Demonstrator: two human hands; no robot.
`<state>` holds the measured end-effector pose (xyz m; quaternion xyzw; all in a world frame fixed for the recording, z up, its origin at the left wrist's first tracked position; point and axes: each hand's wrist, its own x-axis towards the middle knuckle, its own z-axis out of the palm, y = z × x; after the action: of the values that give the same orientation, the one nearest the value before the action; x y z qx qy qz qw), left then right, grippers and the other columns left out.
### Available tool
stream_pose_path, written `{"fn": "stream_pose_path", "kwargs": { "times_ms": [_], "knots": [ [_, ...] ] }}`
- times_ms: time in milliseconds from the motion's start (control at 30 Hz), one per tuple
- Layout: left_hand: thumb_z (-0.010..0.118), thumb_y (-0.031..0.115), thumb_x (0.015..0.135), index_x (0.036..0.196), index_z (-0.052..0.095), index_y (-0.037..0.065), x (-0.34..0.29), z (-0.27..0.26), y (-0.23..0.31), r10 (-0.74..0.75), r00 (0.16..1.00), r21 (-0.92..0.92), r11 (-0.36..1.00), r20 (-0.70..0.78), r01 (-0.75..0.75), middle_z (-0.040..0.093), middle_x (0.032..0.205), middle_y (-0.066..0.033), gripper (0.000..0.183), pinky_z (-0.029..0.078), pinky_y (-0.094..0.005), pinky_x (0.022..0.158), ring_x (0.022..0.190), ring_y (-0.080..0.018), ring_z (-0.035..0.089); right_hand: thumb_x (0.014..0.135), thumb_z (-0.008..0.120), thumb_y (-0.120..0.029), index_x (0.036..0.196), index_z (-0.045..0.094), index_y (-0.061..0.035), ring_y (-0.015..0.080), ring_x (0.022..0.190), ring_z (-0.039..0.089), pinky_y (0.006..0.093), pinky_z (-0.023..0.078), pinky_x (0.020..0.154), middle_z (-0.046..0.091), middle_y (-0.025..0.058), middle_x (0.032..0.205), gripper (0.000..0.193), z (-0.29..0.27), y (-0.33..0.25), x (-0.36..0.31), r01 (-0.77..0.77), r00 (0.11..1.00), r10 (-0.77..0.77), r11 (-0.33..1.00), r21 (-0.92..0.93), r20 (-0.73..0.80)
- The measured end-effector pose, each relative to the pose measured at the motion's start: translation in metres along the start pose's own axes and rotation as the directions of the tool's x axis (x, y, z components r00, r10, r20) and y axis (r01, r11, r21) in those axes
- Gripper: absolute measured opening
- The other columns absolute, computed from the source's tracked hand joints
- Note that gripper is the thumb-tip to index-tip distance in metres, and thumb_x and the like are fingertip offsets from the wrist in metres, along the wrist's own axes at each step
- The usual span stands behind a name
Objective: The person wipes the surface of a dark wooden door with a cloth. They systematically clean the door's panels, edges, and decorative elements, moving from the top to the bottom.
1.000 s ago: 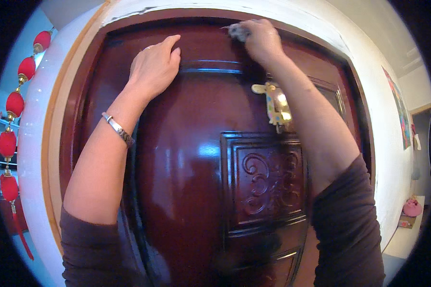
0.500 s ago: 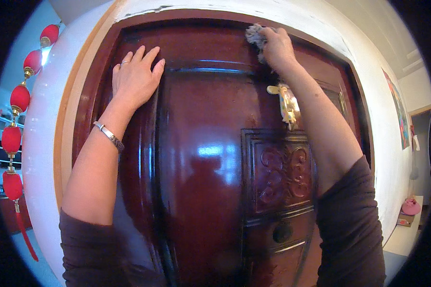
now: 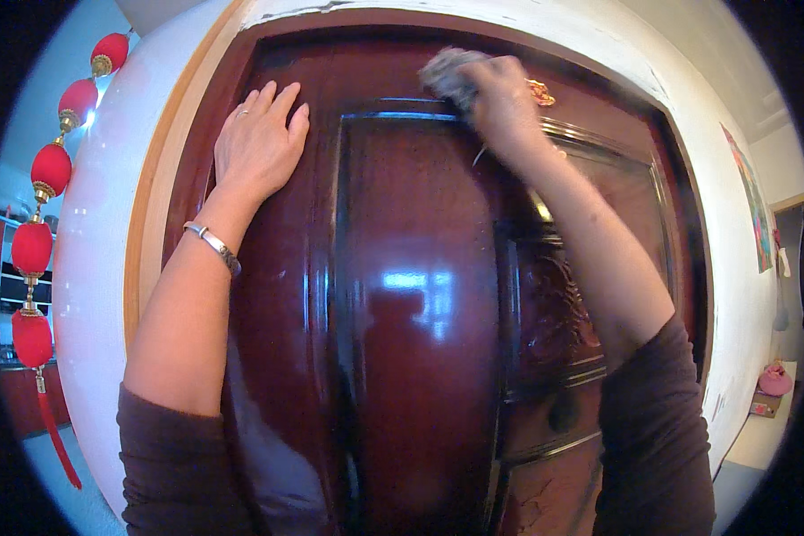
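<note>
My right hand [image 3: 506, 103] is closed on a crumpled grey cloth [image 3: 454, 76], held at the upper part of a glossy dark red door [image 3: 402, 232]. A little motion blur softens that hand. Spread fingers of my left hand [image 3: 261, 138] lie flat against the door's upper left side, holding nothing; a ring and a bracelet show on that arm. Just right of the cloth hand sits a small gold ornament [image 3: 540, 92]. My right forearm covers most of the gold door handle [image 3: 541, 207].
Red lanterns [image 3: 32, 249] hang in a string at the far left, by a white wall [image 3: 94, 232]. Carved panels [image 3: 549, 313] mark the door's lower right. At the far right are a wall picture [image 3: 749, 198] and a pink object [image 3: 774, 380] on a ledge.
My right hand has moved left and slightly down with the cloth, uncovering the gold ornament. The view has shifted, so door panels appear farther right. My left hand stays flat on the door.
</note>
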<state>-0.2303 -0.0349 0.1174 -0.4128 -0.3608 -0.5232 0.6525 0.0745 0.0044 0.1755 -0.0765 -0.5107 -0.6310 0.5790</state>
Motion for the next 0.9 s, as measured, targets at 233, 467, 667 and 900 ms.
{"fn": "stream_pose_path", "kwargs": {
  "times_ms": [233, 467, 667, 900],
  "knots": [
    [0.046, 0.03, 0.098, 0.129, 0.056, 0.005, -0.001, 0.003, -0.004, 0.079, 0.992, -0.026, 0.996, -0.097, -0.082, 0.058, 0.129, -0.0202, 0.041, 0.046, -0.0458, 0.097, 0.116, -0.0361, 0.057, 0.076, 0.059, 0.005, 0.108, 0.07, -0.0085, 0.0354, 0.109, 0.059, 0.042, 0.048, 0.097, 0.065, 0.0178, 0.106, 0.036, 0.044, -0.057, 0.037, -0.02, 0.998, 0.031, 0.982, 0.186, -0.056],
    [0.046, 0.023, 0.096, 0.124, 0.056, 0.0, -0.006, -0.003, -0.011, 0.046, 0.993, -0.073, 0.996, -0.111, -0.055, 0.06, 0.126, -0.0201, 0.038, 0.047, -0.0466, 0.097, 0.114, -0.0366, 0.058, 0.08, 0.063, -0.006, 0.092, 0.075, -0.0076, 0.035, 0.084, 0.069, 0.0437, 0.057, 0.076, 0.07, 0.018, 0.09, 0.017, 0.06, -0.102, 0.072, -0.127, 0.987, 0.102, 0.969, -0.211, -0.125],
    [0.05, 0.018, 0.093, 0.131, 0.052, 0.003, -0.013, 0.002, -0.009, -0.043, 0.976, -0.073, 0.997, -0.212, 0.028, 0.052, 0.136, -0.0217, 0.041, 0.04, -0.0474, 0.106, 0.129, -0.0391, 0.046, 0.089, 0.057, -0.009, 0.106, 0.071, -0.003, 0.037, 0.108, 0.063, 0.0433, 0.054, 0.089, 0.064, 0.0239, 0.113, 0.023, 0.078, -0.114, 0.104, -0.434, 0.89, 0.447, 0.892, -0.129, 0.096],
    [0.054, 0.009, 0.087, 0.144, 0.03, 0.005, -0.02, -0.006, 0.006, -0.184, 0.965, 0.109, 0.972, -0.189, 0.207, 0.044, 0.139, -0.0228, 0.062, 0.028, -0.0602, 0.108, 0.131, -0.0429, 0.041, 0.09, 0.055, -0.026, 0.111, 0.069, -0.0064, 0.0405, 0.11, 0.061, 0.0464, 0.05, 0.096, 0.063, 0.0219, 0.117, 0.032, 0.13, -0.151, 0.135, -0.313, 0.943, 0.26, 0.904, 0.292, 0.207]
  ]
}}
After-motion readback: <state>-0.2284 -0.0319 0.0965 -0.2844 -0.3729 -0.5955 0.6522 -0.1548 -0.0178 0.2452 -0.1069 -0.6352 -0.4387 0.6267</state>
